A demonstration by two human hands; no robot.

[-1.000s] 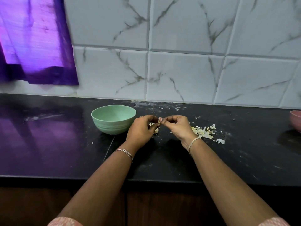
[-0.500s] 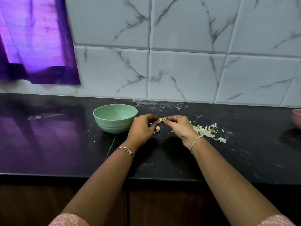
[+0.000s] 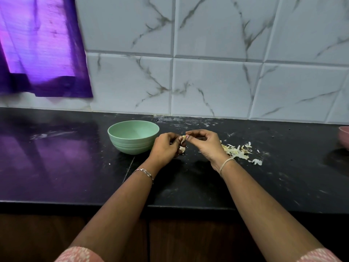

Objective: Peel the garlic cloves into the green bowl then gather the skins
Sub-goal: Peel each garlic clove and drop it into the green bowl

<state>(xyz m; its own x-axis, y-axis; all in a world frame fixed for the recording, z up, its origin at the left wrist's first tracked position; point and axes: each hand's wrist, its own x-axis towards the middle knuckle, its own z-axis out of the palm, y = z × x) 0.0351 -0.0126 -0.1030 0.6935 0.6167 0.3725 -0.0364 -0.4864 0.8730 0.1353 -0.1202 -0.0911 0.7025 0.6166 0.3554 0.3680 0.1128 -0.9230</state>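
The left hand [image 3: 166, 146] had its fingers [image 3: 174, 140] curled in and pinched on a small garlic clove [image 3: 183, 139]. The right hand [image 3: 205, 143] met it from the other side. Its fingertips [image 3: 188, 136] were pressed together on the top of the same clove, nipping at the skin. More pale garlic [image 3: 182, 149] peeked out from under the left hand's lower fingers, but how many pieces were there could not be told. Both hands were up a little above the surface [image 3: 188, 178].

The surface was black and shiny, with white crumbs and smears on it. A pile of garlic skins [image 3: 238, 153] lay on it just beside the right hand, on the side away from the bowl. One loose skin [image 3: 257, 162] sat a bit apart from the pile. Behind the surface was a wall of white tiles [image 3: 207, 87] with grey lines. A purple curtain [image 3: 37, 50] hung at the far left.

The green bowl [image 3: 133, 137] stood upright on the surface, just beside the left hand. The part of its inside that showed looked bare. A pink bowl [image 3: 344, 137] showed only a bit at the right edge, and what was in it could not be seen.
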